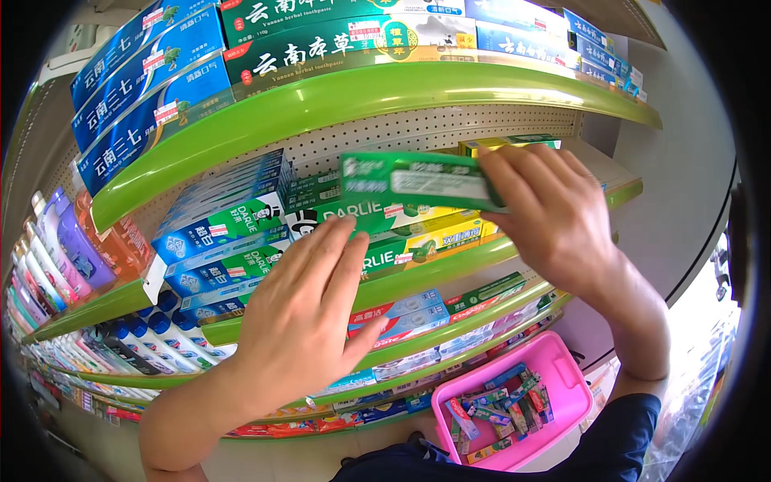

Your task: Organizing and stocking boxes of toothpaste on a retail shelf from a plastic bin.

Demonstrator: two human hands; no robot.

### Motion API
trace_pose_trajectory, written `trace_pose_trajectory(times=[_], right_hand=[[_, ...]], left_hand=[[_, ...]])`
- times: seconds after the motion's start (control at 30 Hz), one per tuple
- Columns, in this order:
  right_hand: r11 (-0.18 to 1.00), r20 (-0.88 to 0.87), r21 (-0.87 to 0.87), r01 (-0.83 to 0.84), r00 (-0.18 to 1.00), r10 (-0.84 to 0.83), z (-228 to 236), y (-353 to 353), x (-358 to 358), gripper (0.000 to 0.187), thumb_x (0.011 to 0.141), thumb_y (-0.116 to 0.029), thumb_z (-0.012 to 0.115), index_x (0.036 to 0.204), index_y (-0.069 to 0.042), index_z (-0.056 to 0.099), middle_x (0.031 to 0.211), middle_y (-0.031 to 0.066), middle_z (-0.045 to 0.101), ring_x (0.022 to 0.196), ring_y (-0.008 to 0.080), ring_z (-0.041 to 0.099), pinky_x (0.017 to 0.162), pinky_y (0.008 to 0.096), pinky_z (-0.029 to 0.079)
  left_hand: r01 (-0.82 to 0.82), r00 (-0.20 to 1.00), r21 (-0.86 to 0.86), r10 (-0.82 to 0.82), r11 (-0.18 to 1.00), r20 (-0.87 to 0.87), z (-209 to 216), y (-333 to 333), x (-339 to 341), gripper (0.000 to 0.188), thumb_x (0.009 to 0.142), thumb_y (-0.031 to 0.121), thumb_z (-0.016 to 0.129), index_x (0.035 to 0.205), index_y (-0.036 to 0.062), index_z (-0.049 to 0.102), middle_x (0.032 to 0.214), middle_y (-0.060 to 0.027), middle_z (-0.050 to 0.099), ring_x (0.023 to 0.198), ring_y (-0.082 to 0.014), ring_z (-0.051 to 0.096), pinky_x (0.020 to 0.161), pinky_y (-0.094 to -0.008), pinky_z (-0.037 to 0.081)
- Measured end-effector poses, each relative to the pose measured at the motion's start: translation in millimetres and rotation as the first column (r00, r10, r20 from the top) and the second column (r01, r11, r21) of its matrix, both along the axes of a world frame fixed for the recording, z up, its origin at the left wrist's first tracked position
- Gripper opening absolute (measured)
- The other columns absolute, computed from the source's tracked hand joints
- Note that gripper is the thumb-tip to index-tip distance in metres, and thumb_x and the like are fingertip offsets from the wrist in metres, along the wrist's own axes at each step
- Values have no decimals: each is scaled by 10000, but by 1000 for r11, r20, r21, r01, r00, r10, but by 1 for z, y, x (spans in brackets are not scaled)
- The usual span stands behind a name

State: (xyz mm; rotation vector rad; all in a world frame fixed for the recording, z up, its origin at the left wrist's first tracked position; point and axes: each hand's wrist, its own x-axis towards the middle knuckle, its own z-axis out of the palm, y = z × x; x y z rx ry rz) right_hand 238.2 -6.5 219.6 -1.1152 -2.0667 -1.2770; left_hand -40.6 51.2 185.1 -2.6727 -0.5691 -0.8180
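A: Where is the green toothpaste box (414,181) relative to the hands?

B: It sits at about twelve o'clock from the middle of the view, long axis running nine to three, tilted slightly down at the right. The right hand (554,213) pinches its three-o'clock end, thumb underneath and fingers curled over the top. That hand is clearly the nearer one.

A: And the left hand (309,309)?

B: Spread flat, fingers loosely apart, holding nothing. Its fingertips lie at about seven o'clock from the box, against the fronts of the green and yellow cartons (377,221) stacked on the middle shelf (438,273), just below the box's left end.

A: What room is there around the box?

B: The box hangs in front of the pegboard back wall (377,136), under the curved green lip of the upper shelf (361,96). Blue cartons (229,217) crowd the nine-o'clock side; at three o'clock the shelf looks barer, with open board behind the right hand.

A: Anything below?

B: A pink basket (554,357) of small boxes sits at five o'clock, well apart, near the floor.
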Motion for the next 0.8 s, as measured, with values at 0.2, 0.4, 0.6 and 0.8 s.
trace_pose_trajectory(times=[0.2, 0.4, 0.6, 0.8], right_hand=[[992, 79, 126, -12, 997, 2, 1, 44, -3, 596, 674, -127, 732, 1226, 37, 580, 1037, 132, 629, 894, 283, 618, 766, 400, 502], [984, 146, 178, -11, 989, -15, 1, 80, -2, 415, 752, -144, 605, 1136, 14, 617, 952, 94, 595, 837, 225, 601, 712, 344, 497], [986, 75, 149, -79, 995, 68, 8, 111, -3, 442, 772, -129, 626, 1194, -1, 595, 952, 95, 629, 838, 282, 658, 709, 377, 540], [962, -117, -272, -20, 993, -13, 24, 147, 6, 241, 908, -224, 671, 1069, -46, 693, 930, 160, 684, 852, 341, 661, 754, 437, 509]], left_hand=[[-141, 989, 101, 145, 985, -38, 1, 22, 14, 715, 755, 241, 790, 1313, -88, 487, 1351, -268, 504, 1237, -409, 511, 1055, -467, 424], [-198, 977, 125, 206, 972, -53, 1, 29, 16, 720, 763, 275, 780, 1315, -84, 490, 1372, -254, 497, 1267, -390, 493, 1067, -460, 412], [-198, 977, 76, 203, 977, -67, -5, 33, 12, 733, 759, 287, 783, 1322, -77, 487, 1395, -252, 476, 1278, -398, 481, 1072, -460, 407], [-175, 978, 69, 181, 982, -105, 0, 35, 11, 667, 754, 294, 784, 1291, -21, 545, 1405, -255, 464, 1287, -395, 475, 1063, -471, 418]])
